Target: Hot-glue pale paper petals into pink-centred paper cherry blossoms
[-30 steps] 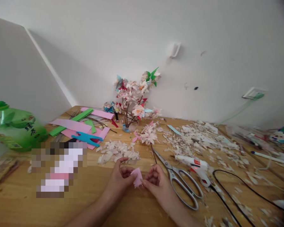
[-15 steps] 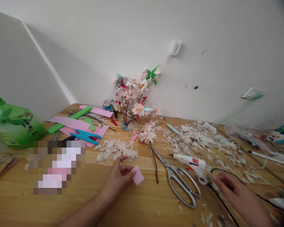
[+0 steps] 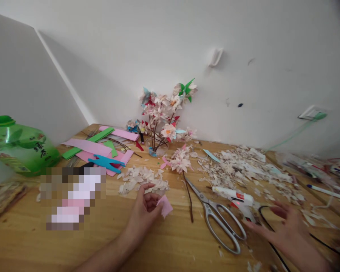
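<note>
Our left hand (image 3: 144, 214) pinches the light, limp pink paper (image 3: 165, 206) by its edge; our right hand (image 3: 286, 229), open, hovers beside the glue gun (image 3: 234, 195).

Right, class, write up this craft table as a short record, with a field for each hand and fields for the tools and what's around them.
Left hand: pinches a small pink paper piece
Right hand: open, nearest the hot glue gun
Cutting tool: steel scissors, on the table
Beside the scissors: a thin brown stem
Surface: wooden table, strewn with pale paper petals
At the wall: paper flowers on twigs
</note>
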{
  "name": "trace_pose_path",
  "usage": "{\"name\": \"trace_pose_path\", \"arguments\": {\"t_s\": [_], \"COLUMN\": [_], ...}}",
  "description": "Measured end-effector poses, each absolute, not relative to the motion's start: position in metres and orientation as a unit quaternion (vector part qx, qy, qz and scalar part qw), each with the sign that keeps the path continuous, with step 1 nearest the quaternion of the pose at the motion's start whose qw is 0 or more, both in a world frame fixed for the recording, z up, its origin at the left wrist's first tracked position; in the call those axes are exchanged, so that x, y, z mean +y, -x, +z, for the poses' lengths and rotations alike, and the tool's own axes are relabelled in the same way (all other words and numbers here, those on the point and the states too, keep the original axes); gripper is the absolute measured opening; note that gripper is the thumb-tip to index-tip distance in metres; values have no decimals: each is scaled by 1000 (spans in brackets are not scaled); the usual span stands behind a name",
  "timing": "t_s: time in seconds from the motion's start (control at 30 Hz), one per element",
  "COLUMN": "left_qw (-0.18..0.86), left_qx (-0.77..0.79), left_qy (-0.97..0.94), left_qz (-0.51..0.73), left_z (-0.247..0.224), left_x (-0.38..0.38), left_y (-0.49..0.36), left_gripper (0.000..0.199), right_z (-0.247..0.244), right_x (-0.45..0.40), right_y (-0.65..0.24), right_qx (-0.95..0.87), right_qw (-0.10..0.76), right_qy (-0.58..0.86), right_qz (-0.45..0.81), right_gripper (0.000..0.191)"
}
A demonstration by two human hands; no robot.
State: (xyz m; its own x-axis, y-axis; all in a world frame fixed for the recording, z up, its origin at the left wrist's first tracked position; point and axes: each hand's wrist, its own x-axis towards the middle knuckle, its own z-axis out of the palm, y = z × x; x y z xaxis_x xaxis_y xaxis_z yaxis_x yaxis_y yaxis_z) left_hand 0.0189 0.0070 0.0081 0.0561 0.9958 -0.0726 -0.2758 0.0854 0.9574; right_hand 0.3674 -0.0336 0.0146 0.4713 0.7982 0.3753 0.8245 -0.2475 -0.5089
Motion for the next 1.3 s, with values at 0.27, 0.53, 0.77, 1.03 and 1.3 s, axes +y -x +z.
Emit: {"name": "trace_pose_path", "arguments": {"t_s": [0.27,0.53,0.77,1.03,1.3], "left_qw": [627,622,614,612,610], "left_qx": [435,423,433,444,445], "left_qy": [-387,-376,-379,-377,-372], "left_qz": [517,541,540,535,540], "left_z": [17,20,19,20,20], "left_x": [6,6,7,7,5], "left_y": [-21,-16,-17,-16,-14], "left_gripper": [55,54,53,52,50], "right_z": [45,38,34,38,39], "right_x": [-46,-21,-17,-10,-10], "right_y": [-242,-167,-162,-163,-201], "right_qx": [-756,-827,-834,-835,-711], "right_qw": [337,271,254,243,287], "right_qy": [561,490,477,483,603], "right_qz": [-14,-42,-113,-104,221], "right_gripper": [12,14,19,20,20]}}
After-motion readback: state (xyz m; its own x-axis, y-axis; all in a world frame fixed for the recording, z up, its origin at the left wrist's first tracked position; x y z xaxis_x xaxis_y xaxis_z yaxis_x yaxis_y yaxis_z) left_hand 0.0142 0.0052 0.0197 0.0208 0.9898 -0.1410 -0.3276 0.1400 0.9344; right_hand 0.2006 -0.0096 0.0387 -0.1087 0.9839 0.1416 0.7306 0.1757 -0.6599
